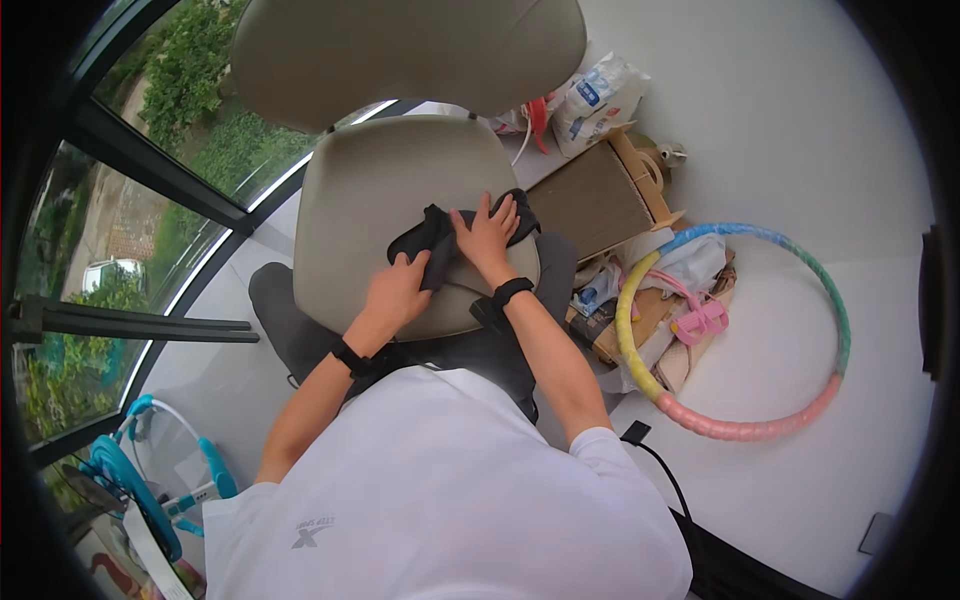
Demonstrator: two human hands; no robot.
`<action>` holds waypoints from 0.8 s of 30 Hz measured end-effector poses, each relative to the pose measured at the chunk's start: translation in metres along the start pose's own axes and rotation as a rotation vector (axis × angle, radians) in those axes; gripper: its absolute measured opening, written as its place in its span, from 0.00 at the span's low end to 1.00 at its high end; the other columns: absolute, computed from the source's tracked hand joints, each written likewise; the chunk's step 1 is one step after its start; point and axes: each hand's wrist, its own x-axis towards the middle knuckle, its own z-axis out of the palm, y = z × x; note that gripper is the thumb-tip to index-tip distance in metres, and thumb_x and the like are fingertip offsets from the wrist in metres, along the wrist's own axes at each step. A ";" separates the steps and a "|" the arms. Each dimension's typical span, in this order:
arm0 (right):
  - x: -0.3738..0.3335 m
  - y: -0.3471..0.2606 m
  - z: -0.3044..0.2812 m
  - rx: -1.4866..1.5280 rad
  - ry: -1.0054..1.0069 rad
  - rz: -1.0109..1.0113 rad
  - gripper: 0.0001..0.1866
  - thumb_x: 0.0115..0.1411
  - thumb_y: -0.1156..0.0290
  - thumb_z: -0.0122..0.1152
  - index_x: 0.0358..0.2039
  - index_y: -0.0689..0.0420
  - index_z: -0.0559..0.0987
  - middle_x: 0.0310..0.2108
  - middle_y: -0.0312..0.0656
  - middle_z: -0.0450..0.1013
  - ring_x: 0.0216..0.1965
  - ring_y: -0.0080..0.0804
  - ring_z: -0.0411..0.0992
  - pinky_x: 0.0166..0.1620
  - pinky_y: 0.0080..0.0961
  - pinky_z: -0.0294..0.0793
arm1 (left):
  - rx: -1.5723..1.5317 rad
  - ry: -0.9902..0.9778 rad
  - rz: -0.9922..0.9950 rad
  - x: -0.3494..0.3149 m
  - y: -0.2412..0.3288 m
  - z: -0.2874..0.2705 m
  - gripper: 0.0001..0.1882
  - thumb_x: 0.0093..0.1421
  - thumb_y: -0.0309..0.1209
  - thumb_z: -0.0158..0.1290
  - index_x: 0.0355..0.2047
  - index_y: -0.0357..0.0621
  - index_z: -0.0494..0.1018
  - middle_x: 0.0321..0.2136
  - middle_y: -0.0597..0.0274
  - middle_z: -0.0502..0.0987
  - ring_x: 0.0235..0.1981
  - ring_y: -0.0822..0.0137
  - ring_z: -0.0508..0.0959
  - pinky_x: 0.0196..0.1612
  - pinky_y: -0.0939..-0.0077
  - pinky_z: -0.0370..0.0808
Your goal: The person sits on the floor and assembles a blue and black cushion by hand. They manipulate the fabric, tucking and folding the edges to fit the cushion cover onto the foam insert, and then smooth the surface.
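Note:
A crumpled black cloth [437, 238] lies on the beige seat [350, 190] of a chair in front of me; what kind of cloth it is, I cannot make out. My left hand [395, 292] grips its near left part, fingers bent against the fabric. To the right, my right hand [487, 238] rests over the cloth with its fingers stretched and spread. Some of the dark fabric [524, 215] shows beyond the right fingers. Both wrists wear black bands. Past the seat rises the chair's beige backrest [410, 50].
A multicoloured hoop [832, 300] leans at the right over bags and a pink item [703, 322]. A cardboard box [590, 200] and a white plastic package [602, 100] stand beside the chair. Windows with dark frames [150, 170] line the left, above a turquoise-and-white frame [215, 468].

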 end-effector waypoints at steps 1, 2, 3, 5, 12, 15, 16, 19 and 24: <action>-0.002 -0.020 0.009 0.041 -0.092 -0.114 0.46 0.64 0.38 0.54 0.68 0.65 0.62 0.70 0.74 0.43 0.73 0.69 0.38 0.72 0.61 0.36 | 0.000 0.016 -0.041 -0.017 -0.011 -0.001 0.32 0.53 0.31 0.61 0.59 0.47 0.68 0.38 0.44 0.76 0.41 0.40 0.79 0.45 0.52 0.77; -0.003 -0.043 0.020 0.086 -0.183 -0.224 0.46 0.64 0.38 0.53 0.68 0.65 0.62 0.71 0.74 0.43 0.73 0.69 0.38 0.72 0.61 0.36 | 0.006 0.028 -0.080 -0.033 -0.022 -0.004 0.29 0.53 0.30 0.60 0.57 0.46 0.70 0.38 0.43 0.77 0.41 0.40 0.79 0.45 0.52 0.77; -0.010 -0.070 0.031 0.105 -0.246 -0.317 0.46 0.64 0.37 0.53 0.68 0.64 0.62 0.71 0.73 0.43 0.74 0.67 0.38 0.72 0.59 0.36 | 0.010 0.042 -0.101 -0.054 -0.035 -0.009 0.29 0.53 0.30 0.60 0.57 0.46 0.70 0.38 0.43 0.77 0.41 0.40 0.79 0.45 0.52 0.77; -0.028 -0.122 0.051 0.196 -0.348 -0.465 0.46 0.63 0.37 0.54 0.67 0.64 0.64 0.72 0.72 0.42 0.75 0.65 0.37 0.73 0.56 0.36 | -0.181 0.226 -0.250 -0.090 -0.073 -0.023 0.25 0.52 0.31 0.59 0.52 0.42 0.72 0.39 0.41 0.79 0.42 0.38 0.79 0.44 0.49 0.76; -0.118 -0.217 0.076 0.353 -0.590 -0.972 0.36 0.62 0.41 0.59 0.52 0.64 0.77 0.60 0.66 0.66 0.67 0.61 0.60 0.71 0.47 0.53 | -0.413 0.454 -0.679 -0.220 -0.185 -0.050 0.18 0.54 0.26 0.55 0.46 0.34 0.76 0.33 0.46 0.81 0.36 0.54 0.82 0.42 0.64 0.76; -0.108 -0.215 0.073 0.379 -0.525 -0.965 0.29 0.60 0.46 0.63 0.44 0.63 0.79 0.51 0.60 0.74 0.59 0.57 0.69 0.67 0.43 0.61 | -0.400 0.451 -0.611 -0.225 -0.177 -0.042 0.19 0.54 0.25 0.56 0.48 0.37 0.75 0.33 0.49 0.80 0.35 0.58 0.81 0.42 0.67 0.76; -0.102 -0.210 0.070 0.422 -0.532 -0.967 0.26 0.59 0.48 0.66 0.40 0.62 0.79 0.47 0.56 0.76 0.55 0.55 0.72 0.65 0.42 0.65 | -0.350 0.421 -0.596 -0.218 -0.158 -0.042 0.19 0.55 0.26 0.56 0.49 0.37 0.75 0.34 0.49 0.80 0.36 0.58 0.81 0.42 0.67 0.76; -0.087 -0.192 0.063 0.473 -0.306 -1.008 0.21 0.58 0.53 0.66 0.37 0.60 0.79 0.41 0.51 0.76 0.50 0.49 0.74 0.59 0.41 0.69 | -0.239 0.352 -0.534 -0.181 -0.133 -0.039 0.22 0.56 0.28 0.58 0.52 0.38 0.72 0.36 0.45 0.81 0.38 0.48 0.82 0.43 0.60 0.76; -0.048 -0.126 0.029 0.365 0.021 -0.888 0.16 0.58 0.57 0.67 0.35 0.58 0.78 0.38 0.46 0.77 0.47 0.44 0.75 0.55 0.39 0.71 | -0.119 0.273 -0.207 -0.102 -0.097 -0.037 0.22 0.59 0.27 0.56 0.55 0.39 0.71 0.42 0.41 0.78 0.46 0.42 0.79 0.48 0.57 0.74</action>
